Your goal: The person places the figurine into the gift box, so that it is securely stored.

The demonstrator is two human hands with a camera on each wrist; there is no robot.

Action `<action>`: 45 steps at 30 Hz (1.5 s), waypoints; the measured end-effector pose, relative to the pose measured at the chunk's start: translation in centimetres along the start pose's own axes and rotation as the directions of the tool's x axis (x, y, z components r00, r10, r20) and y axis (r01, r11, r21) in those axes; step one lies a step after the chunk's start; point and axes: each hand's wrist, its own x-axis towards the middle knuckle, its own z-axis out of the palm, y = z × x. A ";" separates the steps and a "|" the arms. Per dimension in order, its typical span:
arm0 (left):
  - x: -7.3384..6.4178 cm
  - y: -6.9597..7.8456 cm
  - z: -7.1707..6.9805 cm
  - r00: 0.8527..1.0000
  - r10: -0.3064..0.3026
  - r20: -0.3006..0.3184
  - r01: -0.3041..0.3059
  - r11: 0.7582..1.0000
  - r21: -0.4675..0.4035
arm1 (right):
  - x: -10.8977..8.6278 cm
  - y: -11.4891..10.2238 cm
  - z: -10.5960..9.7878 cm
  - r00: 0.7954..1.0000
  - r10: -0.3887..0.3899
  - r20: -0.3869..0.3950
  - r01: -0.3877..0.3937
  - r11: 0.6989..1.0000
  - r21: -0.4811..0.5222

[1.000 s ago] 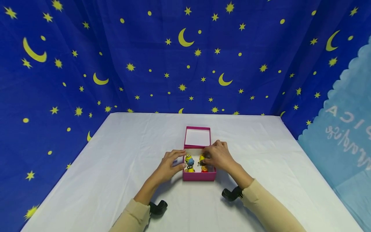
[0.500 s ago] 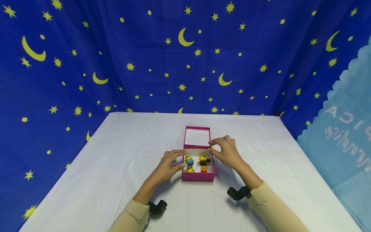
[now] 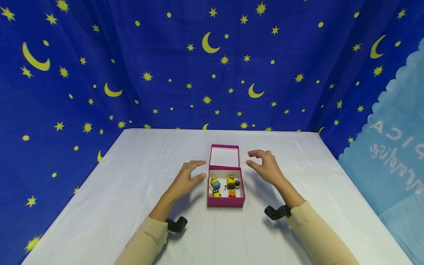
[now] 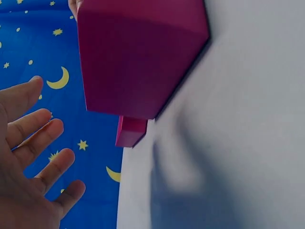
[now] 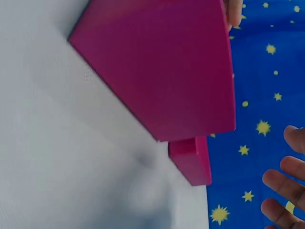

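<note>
A pink box (image 3: 226, 202) with white insides stands in the middle of the table, its lid (image 3: 224, 157) lying inside up just behind it. Inside the box are a yellow figurine with a blue lower part (image 3: 215, 182), a yellow figurine with a dark top (image 3: 216, 193), a yellow and brown figurine (image 3: 231, 182) and a small red and yellow figurine (image 3: 232, 193). My left hand (image 3: 184, 181) hovers left of the box, fingers spread and holding nothing. On the other side, my right hand (image 3: 267, 167) is raised beside the lid, fingers loosely bent around nothing.
White cloth covers the table (image 3: 159, 154). A blue curtain (image 3: 185, 66) with yellow moons and stars hangs behind and at the left. At the right hangs a light blue cloth (image 3: 394, 154) with lettering. Black camera mounts (image 3: 277, 212) sit at both wrists.
My right hand has come away from the yellow and brown figurine and out to the right. My left hand has left the box's edge and moved left. The figurines remain in the box.
</note>
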 end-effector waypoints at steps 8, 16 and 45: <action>2.1 -1.2 -0.9 0.999 -0.037 0.026 0.036 0.999 0.029 | 1.0 1.4 0.4 0.999 0.012 0.043 -0.013 0.999 0.029; 4.0 -2.6 -1.2 0.999 -0.032 0.026 0.031 0.999 0.038 | 1.9 2.5 1.0 0.997 0.009 0.076 -0.011 1.000 0.023; 8.4 -5.0 -0.9 0.982 -0.043 0.183 0.025 0.995 0.095 | 4.3 4.9 2.5 0.966 0.039 0.254 -0.056 0.997 0.061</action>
